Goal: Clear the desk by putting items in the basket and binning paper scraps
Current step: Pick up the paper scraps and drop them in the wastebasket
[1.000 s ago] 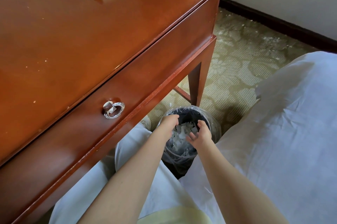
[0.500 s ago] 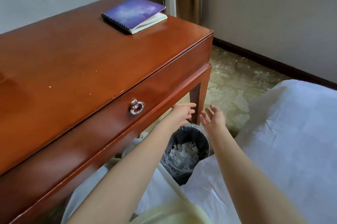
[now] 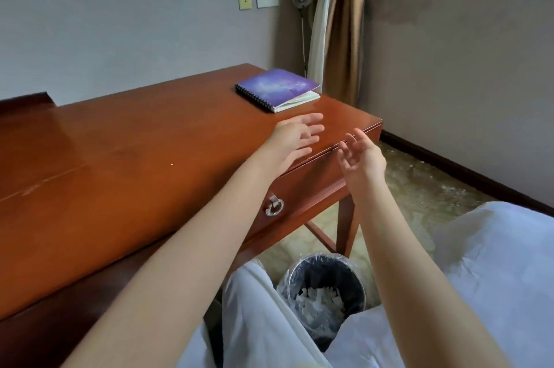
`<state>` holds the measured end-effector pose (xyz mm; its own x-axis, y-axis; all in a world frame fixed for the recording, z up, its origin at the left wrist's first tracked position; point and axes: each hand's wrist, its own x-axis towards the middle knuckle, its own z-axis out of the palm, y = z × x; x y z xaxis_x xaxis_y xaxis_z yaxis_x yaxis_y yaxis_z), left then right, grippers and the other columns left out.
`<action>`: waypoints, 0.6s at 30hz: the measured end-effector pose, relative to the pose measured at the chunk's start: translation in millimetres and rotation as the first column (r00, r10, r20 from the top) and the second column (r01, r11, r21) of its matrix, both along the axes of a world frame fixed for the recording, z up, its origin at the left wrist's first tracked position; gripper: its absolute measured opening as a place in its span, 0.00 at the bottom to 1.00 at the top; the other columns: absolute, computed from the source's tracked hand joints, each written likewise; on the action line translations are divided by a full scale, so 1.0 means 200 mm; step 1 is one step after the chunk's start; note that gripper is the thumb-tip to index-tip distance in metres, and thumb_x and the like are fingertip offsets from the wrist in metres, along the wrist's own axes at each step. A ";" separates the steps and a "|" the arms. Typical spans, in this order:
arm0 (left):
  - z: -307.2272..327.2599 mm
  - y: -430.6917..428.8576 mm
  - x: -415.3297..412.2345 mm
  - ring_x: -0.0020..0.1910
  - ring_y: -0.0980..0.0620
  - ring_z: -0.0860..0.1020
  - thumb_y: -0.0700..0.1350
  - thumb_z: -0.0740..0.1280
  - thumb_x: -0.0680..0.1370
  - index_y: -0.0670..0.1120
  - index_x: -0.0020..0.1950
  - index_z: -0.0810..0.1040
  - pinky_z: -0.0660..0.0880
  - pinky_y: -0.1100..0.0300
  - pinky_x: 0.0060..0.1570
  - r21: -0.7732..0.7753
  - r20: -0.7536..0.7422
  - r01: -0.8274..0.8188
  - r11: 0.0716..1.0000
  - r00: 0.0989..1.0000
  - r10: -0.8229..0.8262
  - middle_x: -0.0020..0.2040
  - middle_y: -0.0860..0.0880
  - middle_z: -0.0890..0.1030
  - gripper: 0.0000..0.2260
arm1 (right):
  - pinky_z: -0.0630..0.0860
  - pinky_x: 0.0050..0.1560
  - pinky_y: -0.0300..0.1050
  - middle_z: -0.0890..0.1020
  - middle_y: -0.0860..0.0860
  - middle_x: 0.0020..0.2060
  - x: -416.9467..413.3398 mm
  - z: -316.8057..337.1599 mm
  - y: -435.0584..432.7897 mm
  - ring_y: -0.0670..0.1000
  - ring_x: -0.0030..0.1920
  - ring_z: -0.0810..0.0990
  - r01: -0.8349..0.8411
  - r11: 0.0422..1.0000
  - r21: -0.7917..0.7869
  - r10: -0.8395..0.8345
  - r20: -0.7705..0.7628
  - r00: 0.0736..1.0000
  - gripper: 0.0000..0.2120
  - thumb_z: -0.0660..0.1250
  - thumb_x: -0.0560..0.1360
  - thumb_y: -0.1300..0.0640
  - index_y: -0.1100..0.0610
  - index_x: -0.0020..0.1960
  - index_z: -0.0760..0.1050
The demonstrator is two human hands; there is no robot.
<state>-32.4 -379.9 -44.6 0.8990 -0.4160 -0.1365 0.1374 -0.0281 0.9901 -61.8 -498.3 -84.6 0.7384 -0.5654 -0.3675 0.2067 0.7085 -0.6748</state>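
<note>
The wooden desk (image 3: 120, 157) fills the left side, with a purple spiral notebook (image 3: 277, 88) lying closed near its far right corner. The left hand (image 3: 295, 135) hovers palm-down over the desktop just short of the notebook, fingers straight, spread and holding nothing. Below, on the floor beside the desk leg, the bin (image 3: 323, 273) holds white paper scraps (image 3: 319, 304). The right hand (image 3: 361, 157) is raised before the desk's front edge, fingers loosely spread and empty. A white bed sheet (image 3: 494, 262) lies at the right.
</note>
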 end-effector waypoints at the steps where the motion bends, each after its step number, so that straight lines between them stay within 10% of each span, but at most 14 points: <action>1: 0.03 0.05 0.01 0.60 0.46 0.74 0.30 0.51 0.76 0.44 0.65 0.74 0.67 0.54 0.62 -0.013 0.001 -0.036 0.999 0.999 0.036 0.65 0.43 0.75 0.22 | 0.76 0.38 0.37 0.80 0.52 0.44 0.02 0.04 0.04 0.48 0.38 0.78 -0.014 1.000 -0.012 0.015 0.013 1.000 0.16 0.54 0.75 0.70 0.58 0.52 0.77; 18: 0.15 1.00 0.07 0.65 0.46 0.73 0.29 0.53 0.77 0.46 0.61 0.75 0.68 0.53 0.65 -0.019 0.082 -0.473 0.881 0.877 0.473 0.64 0.45 0.76 0.20 | 0.73 0.33 0.36 0.79 0.51 0.38 0.27 0.24 0.79 0.48 0.34 0.77 -0.467 0.838 -0.282 0.502 0.063 0.863 0.10 0.59 0.78 0.64 0.56 0.41 0.76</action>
<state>-18.1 -180.9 -14.9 0.9966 0.0617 -0.0543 0.0533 0.0185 0.9984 -7.3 -339.9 -35.6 0.9725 -0.1821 -0.1455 -0.0211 0.5530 -0.8329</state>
